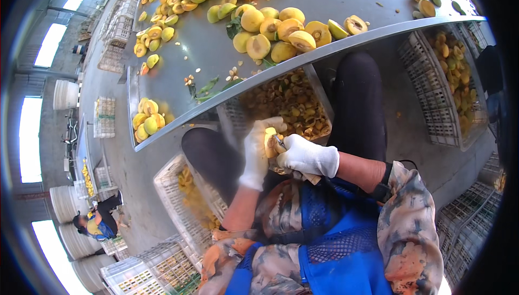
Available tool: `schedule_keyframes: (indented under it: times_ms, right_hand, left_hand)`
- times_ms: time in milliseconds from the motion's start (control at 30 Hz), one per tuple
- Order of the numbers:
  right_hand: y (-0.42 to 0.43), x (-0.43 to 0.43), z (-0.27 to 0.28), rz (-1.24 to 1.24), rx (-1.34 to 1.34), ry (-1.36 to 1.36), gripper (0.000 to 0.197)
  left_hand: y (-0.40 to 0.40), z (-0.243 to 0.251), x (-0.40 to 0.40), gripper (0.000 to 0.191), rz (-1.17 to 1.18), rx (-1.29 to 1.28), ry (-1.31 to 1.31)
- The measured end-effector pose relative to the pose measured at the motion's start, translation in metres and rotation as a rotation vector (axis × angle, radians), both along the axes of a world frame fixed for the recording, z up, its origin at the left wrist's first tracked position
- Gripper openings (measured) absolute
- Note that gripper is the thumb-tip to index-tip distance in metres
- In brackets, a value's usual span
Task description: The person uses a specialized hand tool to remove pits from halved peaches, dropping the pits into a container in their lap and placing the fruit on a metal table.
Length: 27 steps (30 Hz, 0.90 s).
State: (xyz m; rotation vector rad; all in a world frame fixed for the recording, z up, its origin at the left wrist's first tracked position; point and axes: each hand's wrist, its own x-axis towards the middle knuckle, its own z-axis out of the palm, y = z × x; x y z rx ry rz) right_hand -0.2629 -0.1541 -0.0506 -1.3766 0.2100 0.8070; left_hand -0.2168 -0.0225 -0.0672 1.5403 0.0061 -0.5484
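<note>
My left hand [257, 149], in a white glove, holds a halved yellow stone fruit [269, 142] with its cut face towards my right. My right hand [308, 156], also gloved, grips a small pitting knife [279, 141]. Its metal tip meets the fruit's cut face, and a pale handle end [311, 178] sticks out below my fist. Both hands are over my lap, above the near side of a plastic crate [322, 100] full of brown and yellow fruit scraps. Beyond them, halved fruits [279, 31] are heaped along the rim of the metal table [194, 39].
The table's raised metal edge [251, 86] runs above my knees. A crate of yellow fruit pieces [174, 181] stands by my left leg, and another filled crate [438, 92] is at right. Stacked crates [150, 272] are behind at left. Another person [101, 220] sits farther left.
</note>
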Motion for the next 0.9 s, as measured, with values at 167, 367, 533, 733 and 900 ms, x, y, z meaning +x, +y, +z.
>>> schedule_keyframes:
  times_ms: [167,367,533,733,900]
  right_hand:
    - [0.003,-0.002,0.003,-0.024,0.092,-0.055,0.019]
    - [0.008,-0.006,0.002,0.029,-0.088,-0.208,0.018]
    - [0.002,-0.011,0.006,0.052,0.021,-0.069,0.012]
    - [0.007,-0.017,-0.003,0.045,0.093,-0.084,0.012]
    - [0.02,-0.023,-0.019,0.205,-0.684,-0.779,0.014]
  left_hand:
    - [0.004,0.004,0.002,0.036,0.012,-0.072,-0.082]
    - [0.008,0.009,-0.004,0.032,-0.039,-0.047,-0.03]
    - [0.021,0.003,0.002,0.03,-0.159,-0.061,0.044]
    - [0.017,0.008,-0.008,0.029,-0.149,-0.06,0.022]
    - [0.019,0.014,-0.007,0.028,-0.165,-0.016,0.114]
